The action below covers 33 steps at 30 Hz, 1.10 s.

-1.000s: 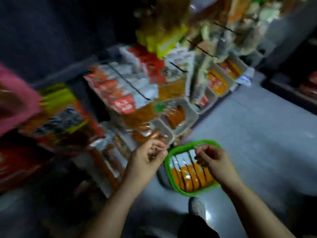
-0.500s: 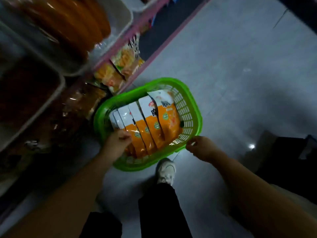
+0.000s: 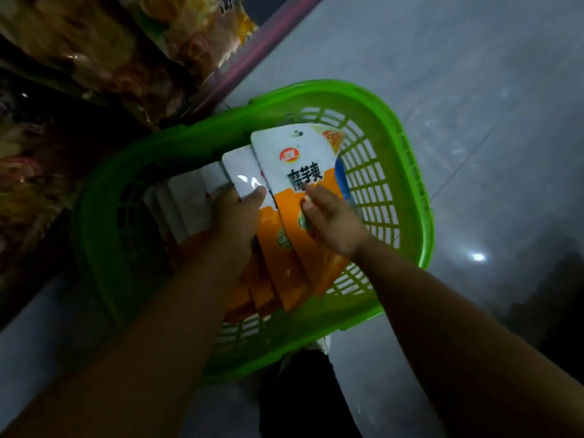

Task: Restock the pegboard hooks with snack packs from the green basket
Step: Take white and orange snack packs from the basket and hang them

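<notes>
Half a second ago the left hand [image 3: 235, 213] was just reaching the near end of the row of packs [image 3: 189, 203] and the right hand [image 3: 328, 221] hung outside the basket [image 3: 395, 172] at its near rim, touching nothing; now both hands are down inside it. The left grip is closed over the fanned white-and-orange packs, thumb pressed across the white top of one, fingers hidden beneath, so it seems to hold a bunch rather than a single pack. The right grip is narrow: its fingers [image 3: 311, 191] lie on the face of the front pack [image 3: 300, 159], thumb near the orange band, but whether it pinches that pack or only presses it I cannot tell. The front pack stands tilted up above the others, its hang hole showing at the top edge. The basket sits on the grey floor [image 3: 474, 90] just beside the shelf base [image 3: 252, 55], with blurred snack bags [image 3: 104, 52] on the shelf at upper left; a shoe shows under the basket's near rim. The hooks are out of view. So the reach is over and the pick is under way: the next step, as I judge it, is lifting these packs clear and raising them to the pegboard. Nothing here is hung yet.
</notes>
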Tool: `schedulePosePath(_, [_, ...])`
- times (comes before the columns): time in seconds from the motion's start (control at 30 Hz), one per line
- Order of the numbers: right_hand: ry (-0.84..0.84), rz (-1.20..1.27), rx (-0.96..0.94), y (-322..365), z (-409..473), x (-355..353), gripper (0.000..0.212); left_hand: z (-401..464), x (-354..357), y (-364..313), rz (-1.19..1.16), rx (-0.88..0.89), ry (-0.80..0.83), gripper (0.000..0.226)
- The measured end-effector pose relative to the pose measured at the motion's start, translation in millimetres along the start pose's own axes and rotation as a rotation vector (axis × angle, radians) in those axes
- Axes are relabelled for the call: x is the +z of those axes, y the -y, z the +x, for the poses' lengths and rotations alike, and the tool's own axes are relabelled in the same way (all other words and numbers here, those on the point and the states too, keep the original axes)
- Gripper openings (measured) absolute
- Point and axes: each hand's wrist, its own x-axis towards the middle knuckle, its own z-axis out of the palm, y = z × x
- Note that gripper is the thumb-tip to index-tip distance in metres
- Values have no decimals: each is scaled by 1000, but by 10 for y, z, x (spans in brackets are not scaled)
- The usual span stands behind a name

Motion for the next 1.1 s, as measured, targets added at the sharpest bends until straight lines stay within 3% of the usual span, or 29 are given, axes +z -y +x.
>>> schedulePosePath(0.07, [-133,-34,-37,16,-90,186,32,-81,-234,176,39,-11,-88,28])
schedulePosePath(0.13, [-220,-137,-29,78,-136,278,38,-177,-496,366,0,-98,-127,24])
schedulePosePath(0.23, [-230,-235,33,115,20,252,33,-283,-786,505,-111,-219,-179,21])
schedulePosePath(0.37, [-17,-126,95,143,311,71,104,-291,-973,580,-230,-183,-183,14])
schedulePosePath(0.43, [8,-223,101,139,404,22,114,-305,-993,616,-246,-178,-190,13])
schedulePosePath(0.6, [-287,-356,97,138,252,99,85,-458,-1005,609,-297,-198,-189,14])
schedulePosePath(0.7, [-300,-342,79,134,54,53,55,-677,-1001,527,-303,-182,-190,13])
schedulePosePath(0.87, [-224,81,36,405,-521,-189,16,-1091,-1070,239,-330,-139,-166,15])
schedulePosePath(1.0, [-255,329,84,833,-1324,-492,21,-1623,-1245,-217,-298,-18,-201,13])
schedulePosePath(1.1, [-291,527,117,1325,-2046,-855,11,-2153,-1506,-667,-306,38,-237,12])
